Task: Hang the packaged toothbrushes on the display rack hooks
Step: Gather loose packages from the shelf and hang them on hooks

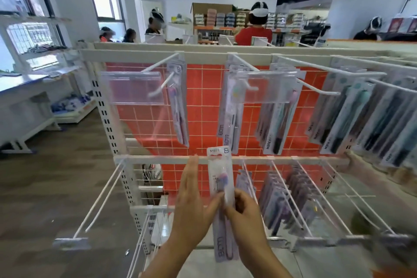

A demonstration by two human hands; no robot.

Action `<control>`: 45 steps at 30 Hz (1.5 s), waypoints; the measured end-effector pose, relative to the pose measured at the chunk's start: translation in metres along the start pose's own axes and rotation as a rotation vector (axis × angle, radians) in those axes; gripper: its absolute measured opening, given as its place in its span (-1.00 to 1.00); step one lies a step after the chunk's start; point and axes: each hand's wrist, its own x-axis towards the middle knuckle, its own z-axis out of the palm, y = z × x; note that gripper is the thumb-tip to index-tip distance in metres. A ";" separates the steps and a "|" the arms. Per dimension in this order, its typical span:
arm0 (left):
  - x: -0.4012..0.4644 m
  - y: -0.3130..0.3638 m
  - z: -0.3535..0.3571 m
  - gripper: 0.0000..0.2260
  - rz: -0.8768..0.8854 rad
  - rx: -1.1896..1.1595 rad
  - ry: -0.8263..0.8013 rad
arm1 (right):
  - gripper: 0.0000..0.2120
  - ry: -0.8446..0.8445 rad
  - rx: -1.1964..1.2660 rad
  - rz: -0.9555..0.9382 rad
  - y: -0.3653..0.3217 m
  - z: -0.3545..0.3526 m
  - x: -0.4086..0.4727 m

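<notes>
Two hands meet at about six o'clock in the view, both on one packaged toothbrush [222, 189] that stands upright in front of the display rack [158, 160]. The right hand [244, 214] has its fingers and thumb curled round the middle of the pack and pinches it. The left hand [194, 196] is mostly flat, fingers straight and pointing up toward twelve o'clock, with the thumb pressed against the pack's left edge to steady it. The top of the pack, with its hang hole, reaches just up to the rack's middle crossbar.

The step in hand, as I judge it, is lining the pack up with a hook. The top row holds candidates: a hook at eleven o'clock [161, 83] behind a clear price tag [133, 87] carries only a few packs, while the rows toward two and three o'clock [361, 115] are crowded. To do it well, keep the pack vertical, let the right hand carry the weight and lift, and use the left fingertips near the top to aim the hole at the hook's upturned tip. Come at the hook from its free end, passing under or beside the price tag so the card does not snag. Slide it back until it hangs flat against its neighbours, printed face outward like the others.
</notes>
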 end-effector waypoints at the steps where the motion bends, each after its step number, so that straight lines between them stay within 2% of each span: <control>1: 0.000 -0.001 -0.001 -0.23 -0.078 -0.089 -0.016 | -0.92 -0.004 0.029 0.006 -0.002 0.003 -0.001; 3: 0.001 0.001 -0.006 -0.39 -0.198 -0.248 -0.058 | -0.89 -0.012 0.072 0.010 -0.007 0.009 -0.002; 6: 0.000 0.006 -0.012 -0.85 -0.272 -0.332 -0.092 | -0.84 -0.020 0.105 0.005 -0.012 0.016 -0.003; 8: 0.000 0.008 -0.016 -0.96 -0.269 -0.333 -0.063 | -0.82 -0.024 0.105 -0.003 -0.014 0.019 -0.003; 13: 0.003 0.013 -0.023 -0.91 -0.304 -0.467 -0.029 | -0.84 -0.029 0.098 -0.020 -0.014 0.026 0.001; 16: 0.007 0.019 -0.027 -0.78 -0.271 -0.516 0.039 | -0.86 -0.039 0.085 -0.049 -0.013 0.029 0.003; 25: 0.032 0.043 -0.061 -0.63 -0.198 -0.634 0.272 | -0.79 -0.065 0.054 -0.116 -0.015 0.029 0.006; 31: 0.043 0.054 -0.092 -0.79 -0.142 -0.585 0.414 | -0.80 -0.093 0.134 -0.146 -0.015 0.037 0.004; 40: 0.054 0.043 -0.101 -0.76 -0.128 -0.499 0.425 | -0.81 -0.158 0.125 -0.148 -0.019 0.048 0.002; 45: 0.052 0.041 -0.100 -0.77 -0.134 -0.498 0.381 | -0.79 -0.150 0.036 -0.313 -0.036 0.061 0.009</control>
